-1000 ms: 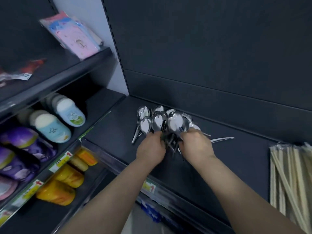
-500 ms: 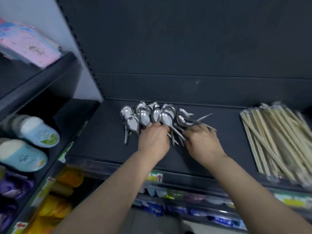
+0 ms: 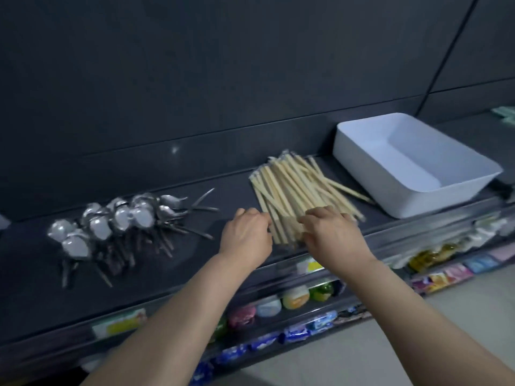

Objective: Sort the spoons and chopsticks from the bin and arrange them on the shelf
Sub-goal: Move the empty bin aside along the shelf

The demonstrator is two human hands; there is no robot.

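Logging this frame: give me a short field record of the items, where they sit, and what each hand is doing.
spoons: heaped at the left of the shelf, untouched
chopsticks: piled mid-shelf, between spoons and bin
bin: white, right end of shelf, looks empty
left hand: fingers curled against the pile's left side, near end
right hand: fingers curled over the pile's near end; grip unclear

Steel spoons (image 3: pixel 119 221) fanned left, chopsticks (image 3: pixel 295 188) piled beside white bin (image 3: pixel 359 168)
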